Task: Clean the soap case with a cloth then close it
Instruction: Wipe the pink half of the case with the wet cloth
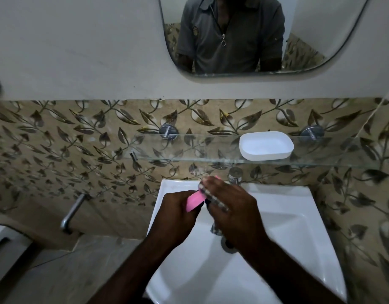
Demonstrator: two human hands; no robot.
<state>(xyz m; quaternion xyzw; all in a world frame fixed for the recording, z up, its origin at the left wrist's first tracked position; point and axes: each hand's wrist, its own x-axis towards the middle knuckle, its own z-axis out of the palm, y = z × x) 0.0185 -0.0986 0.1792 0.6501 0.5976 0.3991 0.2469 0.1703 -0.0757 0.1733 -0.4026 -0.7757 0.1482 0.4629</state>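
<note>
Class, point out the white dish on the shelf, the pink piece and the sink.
white dish (266, 145), head view, its inner floor.
pink piece (194, 201), head view, its flat face.
sink (299, 218), head view, bare basin wall.

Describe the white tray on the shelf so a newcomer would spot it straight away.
Below the mirror, a glass shelf crosses the leaf-patterned tiles above the sink. Near its right end sits a white tray with rounded corners, open side up, the only white thing among glass and metal pegs.
</note>
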